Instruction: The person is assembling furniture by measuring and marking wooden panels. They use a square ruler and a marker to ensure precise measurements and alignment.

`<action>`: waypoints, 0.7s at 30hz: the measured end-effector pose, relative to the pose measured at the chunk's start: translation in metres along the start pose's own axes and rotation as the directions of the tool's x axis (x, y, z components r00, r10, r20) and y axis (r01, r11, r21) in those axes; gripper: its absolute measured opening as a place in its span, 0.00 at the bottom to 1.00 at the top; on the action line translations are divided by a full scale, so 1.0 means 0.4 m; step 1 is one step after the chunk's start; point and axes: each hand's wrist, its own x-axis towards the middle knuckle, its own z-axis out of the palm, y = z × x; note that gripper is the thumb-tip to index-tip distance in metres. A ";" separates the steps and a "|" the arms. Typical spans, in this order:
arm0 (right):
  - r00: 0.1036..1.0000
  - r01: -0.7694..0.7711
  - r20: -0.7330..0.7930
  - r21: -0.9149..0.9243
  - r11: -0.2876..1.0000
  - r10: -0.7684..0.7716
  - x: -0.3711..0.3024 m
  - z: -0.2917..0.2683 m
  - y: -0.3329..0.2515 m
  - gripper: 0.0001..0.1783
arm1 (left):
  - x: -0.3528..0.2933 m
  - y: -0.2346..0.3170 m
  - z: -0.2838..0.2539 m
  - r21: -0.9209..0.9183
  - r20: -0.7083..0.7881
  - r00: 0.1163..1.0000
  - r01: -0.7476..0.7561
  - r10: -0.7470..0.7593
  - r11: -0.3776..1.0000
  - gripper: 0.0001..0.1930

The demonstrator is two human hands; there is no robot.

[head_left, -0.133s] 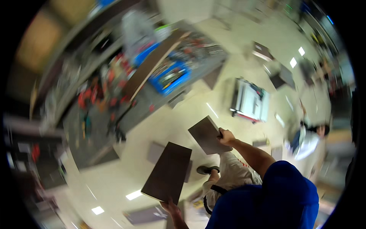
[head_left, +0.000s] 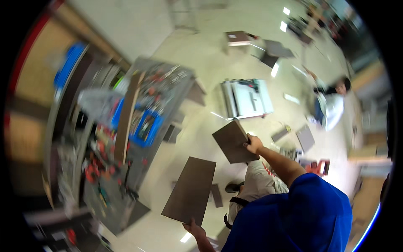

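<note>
At lower centre, the left hand (head_left: 194,229) grips the long brown panel (head_left: 189,189) by its bottom edge; mid-frame, the right hand's (head_left: 253,144) fingers close on the shorter brown panel (head_left: 228,143). Firm edge grips should steady both; keep their corners apart

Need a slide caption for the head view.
Left hand holds a long board, right hand a shorter board; cluttered bench at left.

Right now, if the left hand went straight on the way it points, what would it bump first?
Past the brown board in the left hand, probably the grey workbench, though depth is unclear.
</note>
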 end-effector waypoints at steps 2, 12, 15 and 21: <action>0.958 -0.070 -0.249 0.272 0.960 0.141 0.161 0.041 0.060 0.22 | 0.315 0.099 0.203 -0.006 0.242 0.948 -0.210 0.205 0.978 0.30; 0.663 0.079 -0.055 0.997 0.004 0.747 0.439 0.122 0.578 0.22 | 0.522 0.384 1.178 0.171 0.585 0.754 -0.474 0.298 0.864 0.26; 0.584 0.220 -0.132 0.975 0.000 0.801 0.459 0.026 0.724 0.20 | 0.523 0.357 1.388 0.153 0.652 0.698 -0.504 0.296 0.850 0.26; 0.511 0.391 -0.107 0.913 -0.120 0.853 0.568 -0.190 0.829 0.21 | 0.542 0.309 1.855 0.190 0.708 0.676 -0.458 0.202 0.868 0.24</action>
